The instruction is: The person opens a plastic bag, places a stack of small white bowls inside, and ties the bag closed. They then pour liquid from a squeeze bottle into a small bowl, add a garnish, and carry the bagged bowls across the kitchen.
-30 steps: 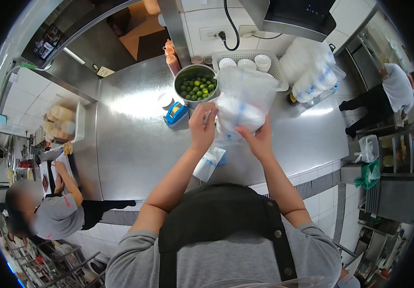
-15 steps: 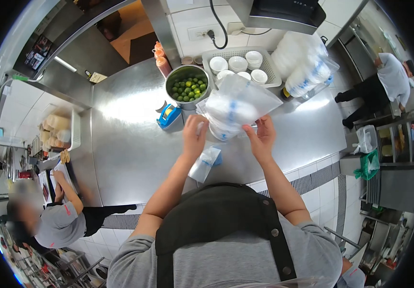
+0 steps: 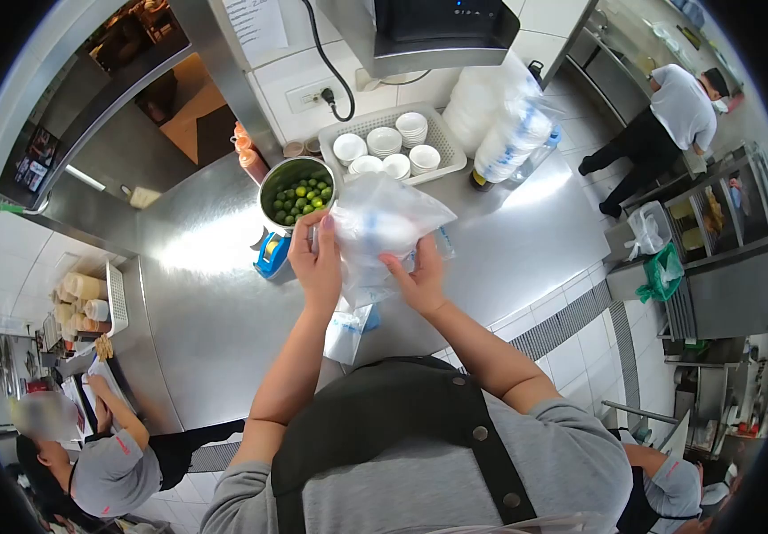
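A clear plastic bag (image 3: 388,218) with blue print and white, rounded contents is raised in front of me above the counter. What the contents are, I cannot make out. My left hand (image 3: 316,258) pinches the bag's left edge, close to the steel pot of limes (image 3: 296,192). On the lower right side, my right hand (image 3: 421,276) has closed its thumb and fingers on the plastic. Beneath the bag, near my apron, lies a flat clear packet (image 3: 345,331) with blue marks. A blue tape dispenser (image 3: 272,255) stands just left of my left hand.
Behind the bag is a perforated tray (image 3: 451,158) of small white bowls. Bagged white stacks (image 3: 513,133) stand to its right. Orange sauce bottles (image 3: 250,158) are at the wall. One co-worker (image 3: 112,467) writes at left; another (image 3: 678,120) stands far right.
The bag has been lifted and tilted, its body now between both hands. My left hand has moved up onto its edge. The whole view has shifted.
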